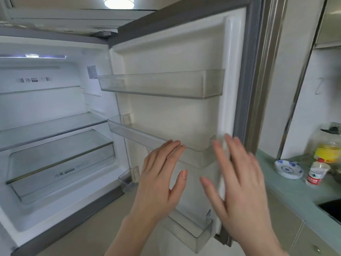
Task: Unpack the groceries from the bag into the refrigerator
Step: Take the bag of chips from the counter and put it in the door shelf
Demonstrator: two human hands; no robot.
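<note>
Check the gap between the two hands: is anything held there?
No. In the head view, left hand and right hand are open and empty; only the refrigerator door's inner liner shows between them.

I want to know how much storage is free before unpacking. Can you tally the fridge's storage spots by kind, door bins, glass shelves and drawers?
Door bins: 4, namely top, second, a small one and the bottom
Glass shelves: 2, upper and lower
Drawers: 1
Total: 7, all empty as far as shown.

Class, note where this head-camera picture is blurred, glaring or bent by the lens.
Head view: right hand smeared by motion blur, left hand sharper; ceiling lamp blown out to white; door edge bowed by the wide lens.
</note>
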